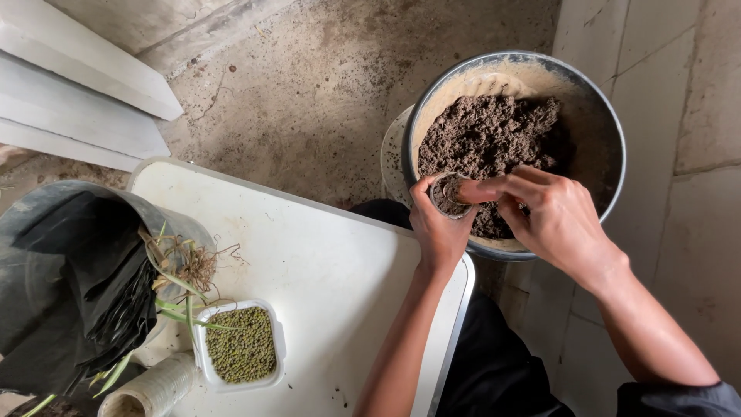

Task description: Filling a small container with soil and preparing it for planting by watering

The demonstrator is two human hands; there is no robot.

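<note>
Cup (450, 194) sat gripped upright in the left hand (438, 229) over the soil in the bowl (614, 139), mouth up, while the right hand (552, 216), fingers bent, pressed into it from the right.

The floor (309, 85) is rough bare concrete, stained and speckled with dirt, with fine cracks running across it under soft, even daylight. Along the right it meets large pale paving slabs (679, 100) divided by dark joints, and at the upper left lie pale grey boards (77, 85), stacked at a slant. A white counter (324, 270) with rounded corners and a raised rim fills the lower middle, dusted with crumbs of soil.
</note>
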